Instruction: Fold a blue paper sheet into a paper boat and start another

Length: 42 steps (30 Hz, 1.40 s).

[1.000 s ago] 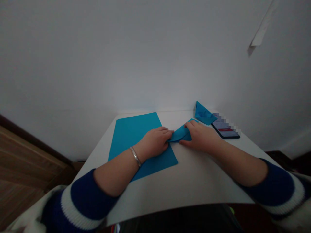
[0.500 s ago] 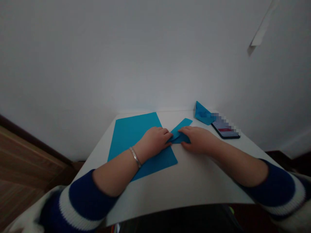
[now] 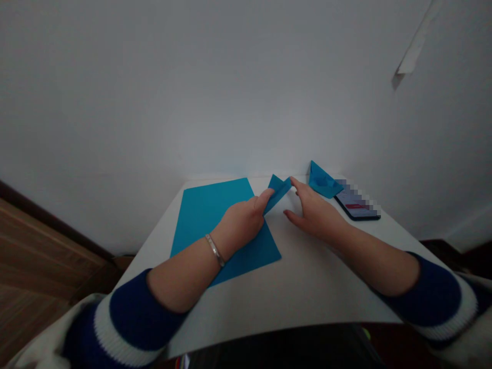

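My left hand (image 3: 246, 218) pinches a folded piece of blue paper (image 3: 280, 192), thumb on top, and holds it raised and tilted. At the folded paper's upper right corner is my right hand (image 3: 307, 205), its index fingertip at the edge and its thumb spread away below. Under my left hand and forearm lies a large flat blue sheet (image 3: 207, 210), partly covered by them. A finished-looking folded blue paper boat (image 3: 322, 182) stands at the back right.
A phone (image 3: 357, 205) with a blurred screen lies beside the paper boat on the white table (image 3: 307, 287). The wall (image 3: 246, 92) rises directly behind the table. Wooden furniture (image 3: 46, 277) is at the left.
The folded paper has been lifted from the table and turned up in my left hand. My right hand's fingers have opened and shifted up to its far corner.
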{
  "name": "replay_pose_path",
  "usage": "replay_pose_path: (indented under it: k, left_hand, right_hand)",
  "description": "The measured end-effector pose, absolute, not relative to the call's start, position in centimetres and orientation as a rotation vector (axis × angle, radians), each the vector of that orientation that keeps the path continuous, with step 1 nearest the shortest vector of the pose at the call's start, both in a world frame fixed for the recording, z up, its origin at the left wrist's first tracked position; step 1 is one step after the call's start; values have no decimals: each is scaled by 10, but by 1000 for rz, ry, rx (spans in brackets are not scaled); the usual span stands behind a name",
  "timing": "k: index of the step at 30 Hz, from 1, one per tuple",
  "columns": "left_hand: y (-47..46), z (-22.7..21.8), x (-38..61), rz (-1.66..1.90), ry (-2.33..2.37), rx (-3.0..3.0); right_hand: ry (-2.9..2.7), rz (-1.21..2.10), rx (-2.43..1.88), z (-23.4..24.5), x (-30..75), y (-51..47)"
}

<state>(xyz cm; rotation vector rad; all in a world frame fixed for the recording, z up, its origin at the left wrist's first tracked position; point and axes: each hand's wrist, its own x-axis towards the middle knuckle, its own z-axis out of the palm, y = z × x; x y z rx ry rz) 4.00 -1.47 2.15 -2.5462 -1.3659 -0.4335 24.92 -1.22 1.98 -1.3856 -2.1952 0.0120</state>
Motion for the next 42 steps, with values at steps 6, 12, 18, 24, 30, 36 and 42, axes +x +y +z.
replay_pose_path:
  k: [6,12,18,24,30,36,42]
  left_hand:
    - [-15,23,40,-549,-1415,-2697]
    - [-12,21,38,-490,-1359,-2793]
    - [-12,26,37,-244,-1084,-2632]
    - [-15,36,38,-202,-796,-2487]
    - [-11,29,40,-229,-872,-2578]
    - [-10,24,40,-184,-984,-2694]
    - [-13,23,39,-183,-958,-2791]
  right_hand:
    - [-2284,174,-1504,17,247,-13]
    - [-2493,169,-1278,11,248,-11]
    - [-2539,288,-1135,10,248,-11]
    - [-2537,434,-1035,14,247,-14]
    - [-2599,229,-1037,21,245,-18]
    - [-2689,43,-1050,25,243,-21]
    - [-2714,10,-1209,27,246,-19]
